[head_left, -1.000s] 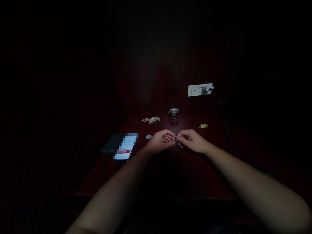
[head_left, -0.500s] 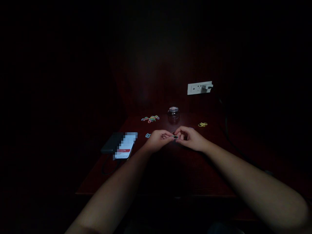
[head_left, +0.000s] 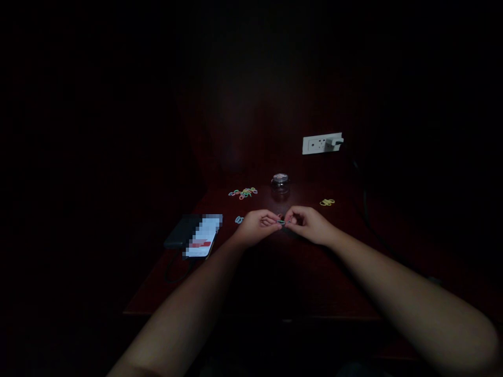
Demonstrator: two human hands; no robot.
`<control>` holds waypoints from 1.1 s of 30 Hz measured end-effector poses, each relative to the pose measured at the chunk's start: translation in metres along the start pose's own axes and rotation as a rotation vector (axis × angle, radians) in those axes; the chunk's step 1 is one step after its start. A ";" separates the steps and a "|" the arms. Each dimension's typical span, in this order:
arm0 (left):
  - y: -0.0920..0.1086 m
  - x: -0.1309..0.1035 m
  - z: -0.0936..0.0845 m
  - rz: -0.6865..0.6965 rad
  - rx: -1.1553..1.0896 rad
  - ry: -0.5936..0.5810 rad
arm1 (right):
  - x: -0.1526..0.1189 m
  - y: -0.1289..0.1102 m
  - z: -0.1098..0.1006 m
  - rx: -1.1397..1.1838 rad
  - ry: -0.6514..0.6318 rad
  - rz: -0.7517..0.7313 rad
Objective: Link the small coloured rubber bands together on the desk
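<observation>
My left hand [head_left: 257, 226] and my right hand [head_left: 307, 222] meet over the middle of the dark red table, fingertips pinched close together. Between them is a small greenish elastic band [head_left: 281, 222], gripped from both sides and partly hidden by the fingers. A few light blue bands [head_left: 239, 220] lie just left of my left hand. Farther back on the left is a loose pile of multicoloured bands [head_left: 243, 193]. Several yellow bands [head_left: 327, 202] rest beyond my right hand. Something small and reddish shows behind the fingertips, too dim to make out.
A clear lidded jar [head_left: 280, 184] stands at the back of the table [head_left: 251, 293]. To the left lie a lit phone [head_left: 204, 238] and a dark flat box [head_left: 181, 231] with a cable. On the wall, a socket [head_left: 322, 143] holds a plug, its cord running down the right side.
My fingers have shifted slightly around the band, which looks flatter between them now. The view has tilted a little; the things on the table lie as before.
</observation>
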State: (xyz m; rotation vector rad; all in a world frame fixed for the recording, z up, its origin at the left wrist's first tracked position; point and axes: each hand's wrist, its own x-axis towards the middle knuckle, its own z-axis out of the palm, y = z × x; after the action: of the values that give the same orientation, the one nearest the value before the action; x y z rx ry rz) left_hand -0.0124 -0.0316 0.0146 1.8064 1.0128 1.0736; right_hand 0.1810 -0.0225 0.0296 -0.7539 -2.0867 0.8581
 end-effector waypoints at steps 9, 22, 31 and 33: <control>0.000 -0.001 -0.002 0.004 0.017 -0.018 | 0.000 0.000 0.001 0.017 -0.002 0.019; 0.006 -0.002 -0.002 -0.001 0.079 -0.005 | -0.001 0.000 -0.001 -0.028 0.025 0.016; 0.005 -0.003 -0.003 0.004 0.055 -0.025 | -0.002 0.003 -0.002 -0.050 0.046 0.005; 0.005 -0.003 -0.002 0.008 0.030 -0.020 | -0.002 0.003 -0.002 -0.051 0.044 0.002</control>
State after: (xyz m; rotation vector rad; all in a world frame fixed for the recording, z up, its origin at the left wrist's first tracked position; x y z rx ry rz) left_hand -0.0144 -0.0356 0.0189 1.8431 1.0156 1.0483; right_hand 0.1841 -0.0217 0.0278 -0.7956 -2.0758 0.7849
